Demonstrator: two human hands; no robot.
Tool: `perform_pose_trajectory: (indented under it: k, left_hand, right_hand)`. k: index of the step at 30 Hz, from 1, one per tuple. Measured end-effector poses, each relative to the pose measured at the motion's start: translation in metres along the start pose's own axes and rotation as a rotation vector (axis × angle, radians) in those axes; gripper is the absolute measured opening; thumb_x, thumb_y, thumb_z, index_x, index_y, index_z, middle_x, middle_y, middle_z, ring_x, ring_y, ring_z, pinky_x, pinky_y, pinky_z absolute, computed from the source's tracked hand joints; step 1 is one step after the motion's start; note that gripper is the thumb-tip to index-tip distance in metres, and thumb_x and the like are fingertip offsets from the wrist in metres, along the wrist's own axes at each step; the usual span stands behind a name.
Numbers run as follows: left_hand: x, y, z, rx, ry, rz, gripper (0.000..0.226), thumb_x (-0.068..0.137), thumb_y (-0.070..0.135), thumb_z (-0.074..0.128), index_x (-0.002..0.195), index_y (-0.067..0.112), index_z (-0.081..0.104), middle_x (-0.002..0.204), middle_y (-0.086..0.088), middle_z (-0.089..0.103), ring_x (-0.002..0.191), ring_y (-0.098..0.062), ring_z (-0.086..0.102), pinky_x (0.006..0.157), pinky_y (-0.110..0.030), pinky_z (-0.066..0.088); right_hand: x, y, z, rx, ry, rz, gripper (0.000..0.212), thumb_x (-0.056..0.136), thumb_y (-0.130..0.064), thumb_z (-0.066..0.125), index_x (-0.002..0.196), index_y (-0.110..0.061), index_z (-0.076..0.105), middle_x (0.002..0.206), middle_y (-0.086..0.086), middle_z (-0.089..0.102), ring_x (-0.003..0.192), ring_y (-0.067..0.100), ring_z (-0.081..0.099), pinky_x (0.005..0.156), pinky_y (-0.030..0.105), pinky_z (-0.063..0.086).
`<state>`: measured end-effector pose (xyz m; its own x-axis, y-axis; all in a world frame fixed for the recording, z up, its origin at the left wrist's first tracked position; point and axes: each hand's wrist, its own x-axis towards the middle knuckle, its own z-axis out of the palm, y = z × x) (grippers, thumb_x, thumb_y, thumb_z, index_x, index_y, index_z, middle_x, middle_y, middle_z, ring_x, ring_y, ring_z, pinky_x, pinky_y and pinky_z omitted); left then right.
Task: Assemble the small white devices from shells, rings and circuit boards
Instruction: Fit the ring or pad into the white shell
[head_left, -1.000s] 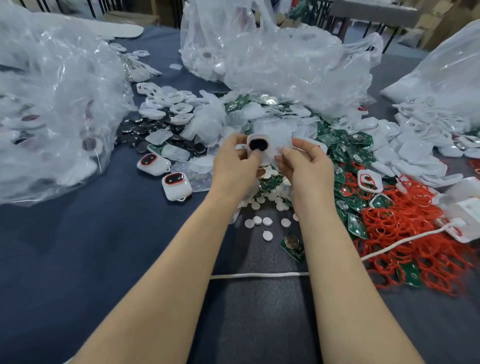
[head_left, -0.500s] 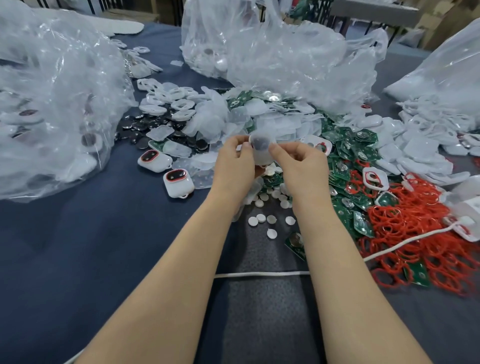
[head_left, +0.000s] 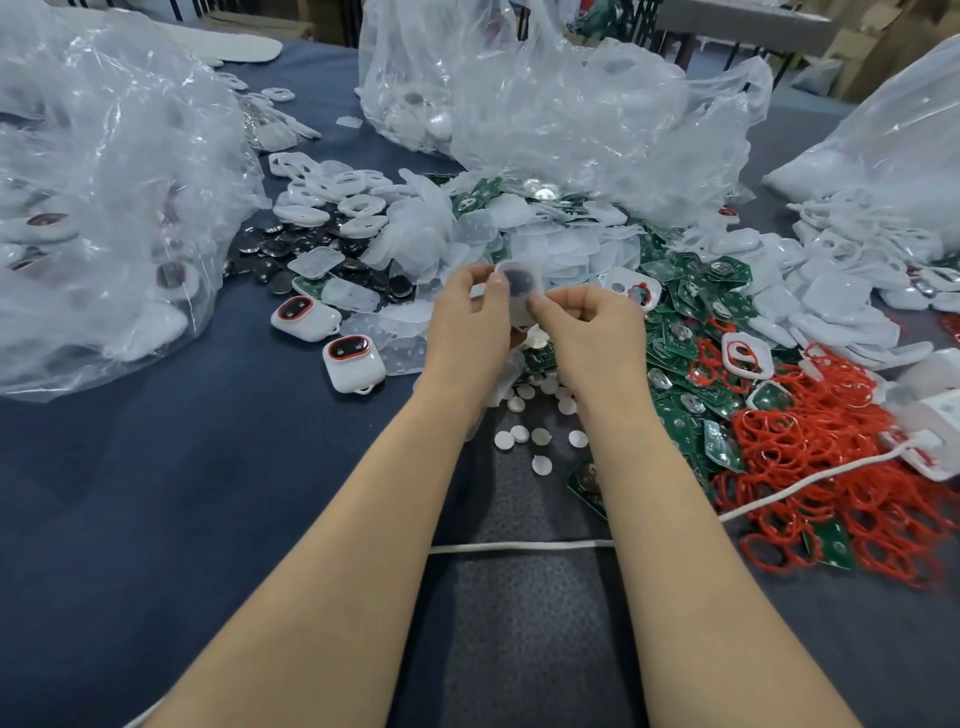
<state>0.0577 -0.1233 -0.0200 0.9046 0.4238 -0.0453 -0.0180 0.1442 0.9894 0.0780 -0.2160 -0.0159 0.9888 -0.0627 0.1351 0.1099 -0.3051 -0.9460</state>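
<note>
The white shell (head_left: 519, 291), with a dark round part showing in it, is held raised above the middle of the table (head_left: 156, 493), clear of the loose parts, probably so both sides can be reached for fitting. The left hand (head_left: 470, 322) pinches its left edge between thumb and fingers; the right hand (head_left: 597, 332) pinches its lower right edge, fingers curled. The shell is blurred, so seating cannot be judged. Circuit boards (head_left: 691, 312) and red rings (head_left: 831, 441) lie heaped toward the right edge, within reach; two finished devices (head_left: 353, 364) are set apart toward the left edge, likely to separate completed work
</note>
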Motion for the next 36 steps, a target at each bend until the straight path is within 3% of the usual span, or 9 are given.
perform_pose_trajectory:
  k: [4, 10, 12, 15, 18, 24, 26, 30, 36]
  left_hand:
    - [-0.001, -0.002, -0.002, 0.054, -0.032, 0.035, 0.017, 0.095, 0.017, 0.058, 0.112, 0.014, 0.055, 0.097, -0.009, 0.069, 0.087, -0.018, 0.07, 0.083, -0.033, 0.058]
    - [-0.001, -0.001, -0.001, 0.019, -0.021, 0.03, 0.014, 0.096, 0.012, 0.055, 0.11, 0.012, 0.054, 0.097, -0.008, 0.068, 0.087, -0.016, 0.068, 0.075, -0.025, 0.058]
    - [-0.001, 0.0, -0.001, -0.005, 0.003, 0.02, 0.005, 0.098, 0.017, 0.052, 0.103, 0.017, 0.055, 0.091, -0.003, 0.065, 0.083, -0.014, 0.066, 0.072, -0.025, 0.057]
    - [0.0, 0.002, 0.0, -0.084, 0.021, -0.043, 0.011, 0.102, 0.018, 0.044, 0.098, 0.021, 0.054, 0.095, -0.003, 0.064, 0.091, -0.019, 0.066, 0.072, -0.026, 0.057]
    - [0.0, 0.004, 0.0, -0.093, 0.027, -0.072, 0.013, 0.103, 0.016, 0.042, 0.106, 0.017, 0.054, 0.11, -0.01, 0.063, 0.099, -0.023, 0.065, 0.07, -0.024, 0.057]
    - [-0.001, 0.007, -0.001, -0.126, 0.036, -0.098, 0.016, 0.103, 0.012, 0.039, 0.109, 0.014, 0.054, 0.116, -0.012, 0.06, 0.101, -0.024, 0.064, 0.064, -0.021, 0.058]
    - [0.0, 0.006, -0.001, -0.127, 0.03, -0.096, 0.017, 0.103, 0.012, 0.039, 0.111, 0.014, 0.054, 0.116, -0.011, 0.061, 0.1, -0.023, 0.064, 0.063, -0.02, 0.057]
    - [-0.001, 0.007, -0.001, -0.12, 0.02, -0.082, 0.017, 0.103, 0.014, 0.039, 0.11, 0.013, 0.054, 0.111, -0.01, 0.062, 0.092, -0.019, 0.064, 0.064, -0.02, 0.057]
    - [-0.001, 0.005, 0.0, -0.06, 0.024, -0.065, 0.018, 0.102, 0.015, 0.039, 0.111, 0.014, 0.055, 0.117, -0.013, 0.062, 0.106, -0.025, 0.063, 0.075, -0.028, 0.058]
  right_hand:
    - [-0.001, -0.001, 0.0, -0.04, 0.005, -0.028, 0.011, 0.083, -0.026, 0.07, 0.08, -0.016, 0.066, 0.067, -0.008, 0.06, 0.057, 0.0, 0.051, 0.055, 0.013, 0.04]
    - [-0.005, -0.005, 0.0, -0.16, 0.068, -0.156, 0.01, 0.087, -0.023, 0.066, 0.081, -0.018, 0.059, 0.069, -0.012, 0.055, 0.062, 0.0, 0.051, 0.059, 0.007, 0.04]
    - [-0.004, -0.007, -0.002, -0.056, 0.1, -0.143, 0.007, 0.087, -0.017, 0.065, 0.086, -0.018, 0.058, 0.074, -0.01, 0.057, 0.068, 0.004, 0.056, 0.064, 0.009, 0.044]
    - [-0.001, -0.009, -0.004, 0.171, 0.106, -0.047, 0.007, 0.088, -0.01, 0.065, 0.09, -0.013, 0.059, 0.074, -0.002, 0.061, 0.067, 0.012, 0.062, 0.065, 0.022, 0.054]
    - [0.0, -0.01, -0.005, 0.357, 0.093, 0.039, 0.009, 0.089, -0.006, 0.064, 0.083, -0.012, 0.061, 0.068, -0.002, 0.061, 0.054, 0.002, 0.059, 0.059, 0.018, 0.052]
    - [0.001, -0.011, -0.006, 0.613, 0.072, 0.159, 0.01, 0.09, -0.003, 0.061, 0.082, -0.008, 0.062, 0.059, -0.004, 0.061, 0.051, 0.002, 0.057, 0.058, 0.016, 0.051]
    - [0.001, -0.011, -0.006, 0.55, 0.068, 0.144, 0.01, 0.09, -0.004, 0.062, 0.081, -0.009, 0.062, 0.061, -0.003, 0.06, 0.052, 0.002, 0.057, 0.059, 0.017, 0.051]
    - [-0.001, -0.009, 0.001, 0.179, 0.067, 0.032, 0.008, 0.088, -0.014, 0.065, 0.08, -0.016, 0.064, 0.072, -0.007, 0.059, 0.067, 0.005, 0.053, 0.07, 0.024, 0.047]
    - [-0.004, -0.006, 0.006, -0.057, 0.127, -0.049, 0.004, 0.089, -0.02, 0.061, 0.09, -0.016, 0.061, 0.085, -0.008, 0.06, 0.079, 0.006, 0.054, 0.081, 0.026, 0.046]
